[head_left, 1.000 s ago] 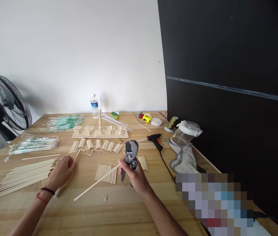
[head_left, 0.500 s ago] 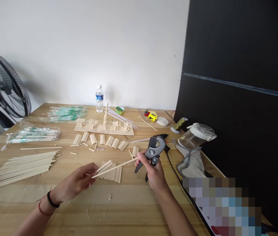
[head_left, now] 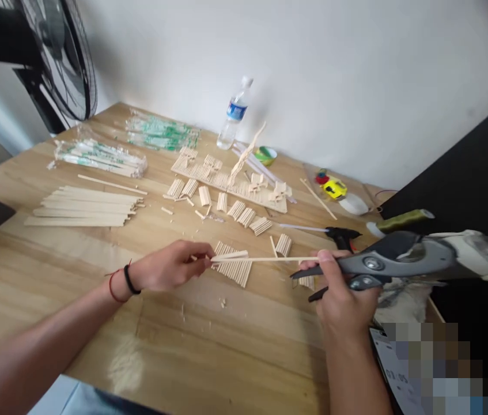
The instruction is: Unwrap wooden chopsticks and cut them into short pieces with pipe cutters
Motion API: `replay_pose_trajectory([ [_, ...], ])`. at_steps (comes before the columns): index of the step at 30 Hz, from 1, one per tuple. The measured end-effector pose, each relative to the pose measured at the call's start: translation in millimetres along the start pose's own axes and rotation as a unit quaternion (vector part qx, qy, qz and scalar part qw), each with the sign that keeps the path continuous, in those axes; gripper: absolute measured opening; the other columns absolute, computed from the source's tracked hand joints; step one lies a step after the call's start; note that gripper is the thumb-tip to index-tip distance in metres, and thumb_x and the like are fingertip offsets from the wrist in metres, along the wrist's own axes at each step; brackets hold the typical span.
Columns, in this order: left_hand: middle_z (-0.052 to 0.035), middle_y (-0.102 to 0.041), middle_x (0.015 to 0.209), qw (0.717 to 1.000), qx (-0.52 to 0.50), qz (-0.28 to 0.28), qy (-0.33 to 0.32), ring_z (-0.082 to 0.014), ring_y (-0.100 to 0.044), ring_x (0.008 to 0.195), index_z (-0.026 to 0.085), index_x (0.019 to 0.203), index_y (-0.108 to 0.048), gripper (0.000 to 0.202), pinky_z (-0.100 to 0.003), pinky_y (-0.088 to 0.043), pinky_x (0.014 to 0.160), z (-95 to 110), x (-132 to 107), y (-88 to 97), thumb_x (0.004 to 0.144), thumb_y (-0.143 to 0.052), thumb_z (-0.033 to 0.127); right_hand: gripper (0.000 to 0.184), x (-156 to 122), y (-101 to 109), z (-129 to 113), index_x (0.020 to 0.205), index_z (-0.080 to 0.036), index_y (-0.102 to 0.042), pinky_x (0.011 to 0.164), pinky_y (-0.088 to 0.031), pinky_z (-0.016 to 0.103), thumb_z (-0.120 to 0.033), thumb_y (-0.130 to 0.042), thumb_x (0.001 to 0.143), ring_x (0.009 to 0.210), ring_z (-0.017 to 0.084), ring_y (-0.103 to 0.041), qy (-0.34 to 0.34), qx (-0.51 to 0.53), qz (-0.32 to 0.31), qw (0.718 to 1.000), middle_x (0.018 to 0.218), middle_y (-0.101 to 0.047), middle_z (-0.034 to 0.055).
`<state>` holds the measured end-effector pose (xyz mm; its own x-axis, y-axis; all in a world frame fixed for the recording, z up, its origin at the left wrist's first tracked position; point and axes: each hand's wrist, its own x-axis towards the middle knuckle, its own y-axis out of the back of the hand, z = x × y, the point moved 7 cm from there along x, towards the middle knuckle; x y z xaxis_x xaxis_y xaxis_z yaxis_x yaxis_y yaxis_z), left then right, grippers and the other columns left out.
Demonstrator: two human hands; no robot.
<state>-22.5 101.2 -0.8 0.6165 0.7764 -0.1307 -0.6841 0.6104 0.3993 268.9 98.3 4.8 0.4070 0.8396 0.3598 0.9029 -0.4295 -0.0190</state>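
Observation:
My left hand point(head_left: 174, 262) pinches the ends of a short pale stick piece point(head_left: 238, 254) and a long thin wooden stick point(head_left: 280, 259). The long stick runs across to my right hand point(head_left: 343, 300), whose thumb and finger grip its other end. That same hand also holds grey pruning shears point(head_left: 403, 256) with black handles, jaws pointing right. Below the sticks lies a flat panel of joined sticks point(head_left: 239, 272) on the table. Small stick bundles point(head_left: 237, 210) form a row behind it. Farther back is a stick-built base point(head_left: 222, 181) with a twisted upright piece.
Loose long sticks point(head_left: 83, 207) and bagged sticks point(head_left: 101, 158) lie at left, near a fan point(head_left: 68, 57). A water bottle point(head_left: 233, 118), green tape roll point(head_left: 265, 154), yellow tape measure point(head_left: 334, 188), glue gun point(head_left: 343, 236) and thread spool point(head_left: 405, 222) stand farther back.
The view has turned and tilted. The stick now lies nearly level between my hands, and the shears have swung from pointing up to pointing right. Both hands keep their hold.

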Motion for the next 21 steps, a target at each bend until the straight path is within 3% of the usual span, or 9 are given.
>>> replay_pose_trajectory([
  [5, 0.0069, -0.041, 0.059, 0.993, 0.075, 0.09, -0.002, -0.0102, -0.035, 0.055, 0.017, 0.085, -0.062, 0.022, -0.024, -0.028, 0.054, 0.0, 1.1, 7.7, 0.098, -0.047, 0.027, 0.024, -3.2, -5.4, -6.5, 0.079, -0.02, -0.071, 0.062, -0.057, 0.032, -0.041, -0.083, 0.084, 0.06, 0.016, -0.065, 0.043, -0.038, -0.019, 0.998, 0.07, -0.069, -0.0019],
  [10, 0.0069, -0.042, 0.058, 0.994, 0.089, 0.055, -0.013, -0.0096, -0.036, 0.053, 0.017, 0.081, -0.061, 0.022, -0.024, -0.028, 0.053, 4.3, 1.7, -0.6, 0.096, -0.046, 0.022, 0.023, -2.2, -8.7, -9.1, 0.079, -0.02, -0.072, 0.066, -0.058, 0.034, -0.041, -0.08, 0.086, 0.063, 0.017, -0.067, 0.053, -0.061, -0.03, 0.996, 0.07, -0.07, -0.0012],
  [15, 0.0067, -0.042, 0.057, 0.995, 0.084, 0.058, -0.003, -0.01, -0.036, 0.052, 0.016, 0.081, -0.063, 0.025, -0.025, -0.028, 0.053, 2.7, 2.1, -0.5, 0.096, -0.046, 0.026, 0.026, 2.5, -5.0, -11.0, 0.079, -0.022, -0.071, 0.058, -0.059, 0.037, -0.045, -0.082, 0.082, 0.059, 0.02, -0.066, 0.049, -0.056, -0.014, 0.997, 0.069, -0.068, -0.0009],
  [21, 0.0063, -0.042, 0.058, 0.994, 0.082, 0.067, 0.007, -0.0105, -0.037, 0.054, 0.017, 0.076, -0.059, 0.027, -0.025, -0.029, 0.054, 0.7, 0.9, 2.3, 0.096, -0.046, 0.029, 0.027, 3.1, -3.4, -11.7, 0.077, -0.022, -0.07, 0.067, -0.058, 0.039, -0.045, -0.081, 0.083, 0.066, 0.021, -0.067, 0.062, -0.091, -0.033, 0.993, 0.073, -0.069, 0.0007],
])
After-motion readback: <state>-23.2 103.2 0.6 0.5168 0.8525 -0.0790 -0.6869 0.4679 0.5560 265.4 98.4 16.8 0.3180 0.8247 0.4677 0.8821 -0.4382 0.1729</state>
